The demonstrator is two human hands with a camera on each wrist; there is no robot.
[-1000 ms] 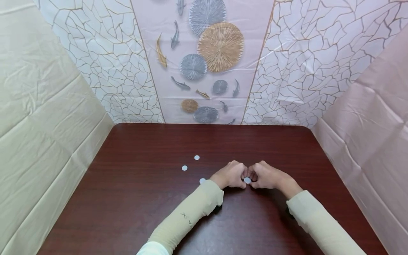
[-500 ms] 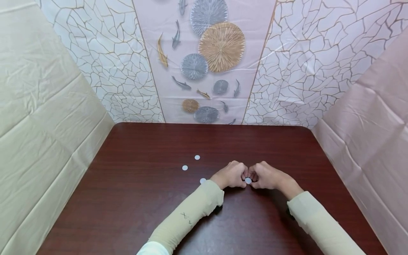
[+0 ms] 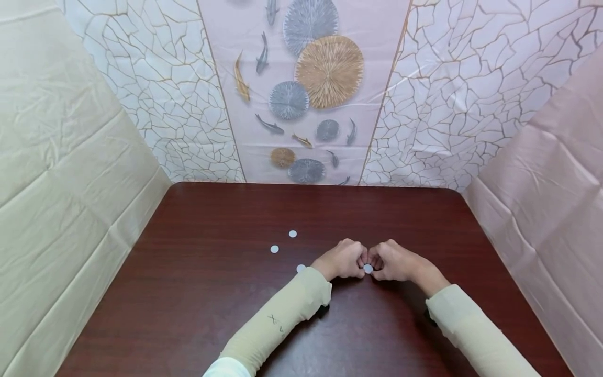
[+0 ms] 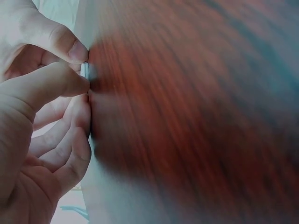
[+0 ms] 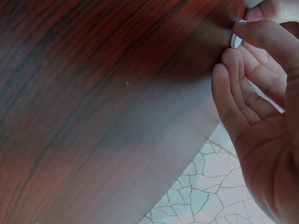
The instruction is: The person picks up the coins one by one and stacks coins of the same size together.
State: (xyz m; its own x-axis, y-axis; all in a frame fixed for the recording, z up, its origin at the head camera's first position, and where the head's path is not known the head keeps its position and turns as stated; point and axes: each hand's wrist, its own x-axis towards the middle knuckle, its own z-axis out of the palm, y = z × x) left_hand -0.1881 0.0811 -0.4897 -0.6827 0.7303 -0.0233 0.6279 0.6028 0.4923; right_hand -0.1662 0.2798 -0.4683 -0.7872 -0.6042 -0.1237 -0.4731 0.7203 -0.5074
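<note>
Between the fingertips of both hands sits a small white round disc [image 3: 368, 268] on the dark red-brown table [image 3: 226, 303]. From the right wrist its edge looks layered, like thin discs [image 5: 236, 39] stacked together. My left hand [image 3: 343, 259] curls its thumb and fingers at the disc's left side. Opposite it, my right hand [image 3: 395, 262] holds the right side the same way, thumb in front and fingers behind. In the left wrist view, the disc's thin edge [image 4: 85, 70] shows between the two thumbs, low at the tabletop.
Left of the hands lie three more white discs: one at the back [image 3: 292, 234], one farther left [image 3: 275, 249], and one [image 3: 301, 268] partly covered by the left sleeve [image 3: 282, 314]. A patterned cloth [image 3: 301, 104] hangs behind the table, with plain cloth at both sides.
Both hands keep their hold around the disc. The whole head view shifts very slightly; the other discs stay where they were on the table.
</note>
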